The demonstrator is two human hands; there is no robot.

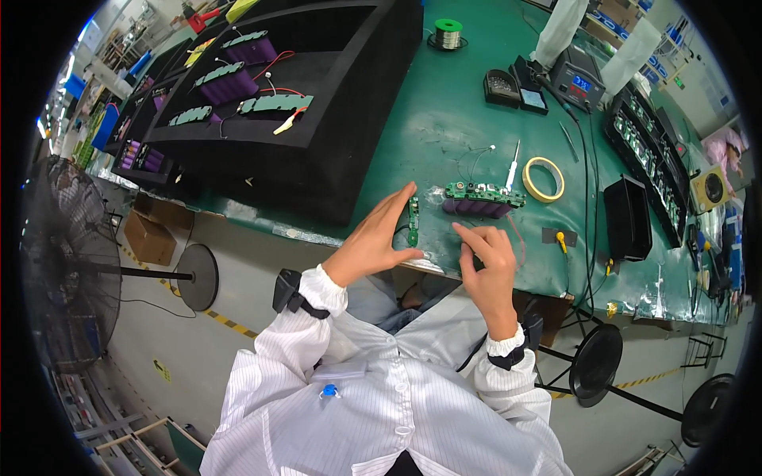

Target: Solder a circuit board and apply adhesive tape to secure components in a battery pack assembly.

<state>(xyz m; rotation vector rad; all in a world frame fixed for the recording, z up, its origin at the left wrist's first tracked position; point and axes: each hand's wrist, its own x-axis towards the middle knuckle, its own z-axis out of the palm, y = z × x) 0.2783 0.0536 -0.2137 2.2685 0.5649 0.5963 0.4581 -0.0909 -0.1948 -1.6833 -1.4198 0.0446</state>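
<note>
My left hand [371,243] is curved around a narrow green circuit board [413,222], its fingertips at the far end and its thumb at the near end. To the right, my right hand [490,268] is over the table edge, index finger and thumb apart, nothing visible between them. Just beyond it lies a purple battery pack [476,208] with a green circuit board [486,193] along its top. Thin wires run from this pack. Beside it are a white-handled screwdriver [512,173] and a roll of yellowish tape [544,179].
A large black foam tray [333,119] with several purple packs stands at left on the green table [444,103]. At right are a soldering station [578,79], solder spool [448,36], black bin [627,218] and long tray of boards [651,159]. A fan [75,262] stands left.
</note>
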